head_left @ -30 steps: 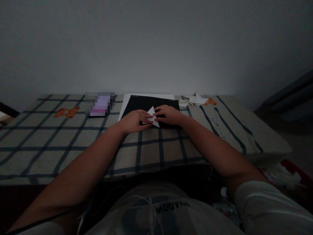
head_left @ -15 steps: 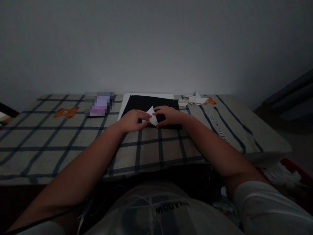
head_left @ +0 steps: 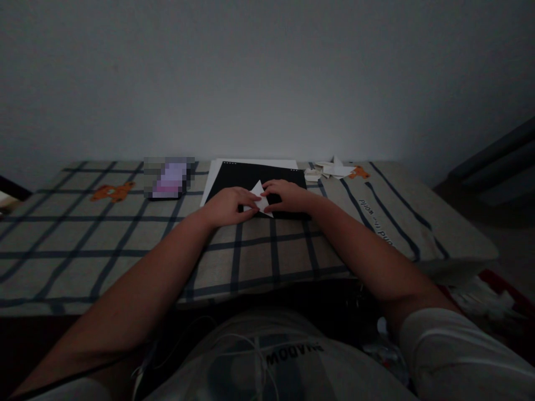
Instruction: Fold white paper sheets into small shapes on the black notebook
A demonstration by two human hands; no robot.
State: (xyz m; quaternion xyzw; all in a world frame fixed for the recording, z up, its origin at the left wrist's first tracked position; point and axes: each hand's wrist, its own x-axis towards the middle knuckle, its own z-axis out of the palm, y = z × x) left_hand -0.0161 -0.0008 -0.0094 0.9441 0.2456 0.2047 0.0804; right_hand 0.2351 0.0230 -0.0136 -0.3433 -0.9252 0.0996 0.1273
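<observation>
Small white pointed folded-paper piece (head_left: 258, 190) sits betw. both hands, over near part of black flat sheet (head_left: 259, 174) w/ punched holes. Some folding's done, judging by sharp points; can't tell what's left. L hand (head_left: 232, 205) curves fingers onto its left side; R hand (head_left: 289, 196) touches its right, index & thumb apart; can't tell if either pinches. White folded-paper pieces (head_left: 339, 169) lie farther right. Low right, prob. red container (head_left: 497, 278) w/ whitish crumpled stuff (head_left: 487, 301), too dim to ID.
</observation>
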